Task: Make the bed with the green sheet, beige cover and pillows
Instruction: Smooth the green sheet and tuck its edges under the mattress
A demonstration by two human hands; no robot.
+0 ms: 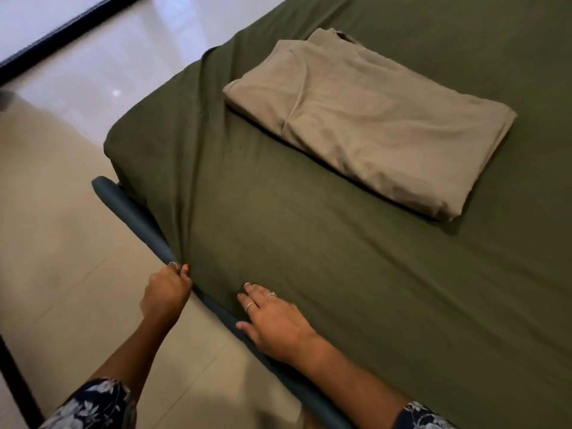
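Observation:
The green sheet (325,243) covers the mattress, with creases running from its near-left corner toward the side edge. A folded beige cover (368,119) lies flat on the sheet, upper middle. My left hand (167,294) grips the sheet's edge where it meets the blue-grey bed frame (133,209). My right hand (272,320) rests flat on the sheet near that edge, fingers spread, rings showing. No pillows are in view.
Beige tiled floor (62,243) runs along the bed's left side. A black strip (62,29) crosses the floor at the top left. A dark post (18,394) stands at the lower left edge.

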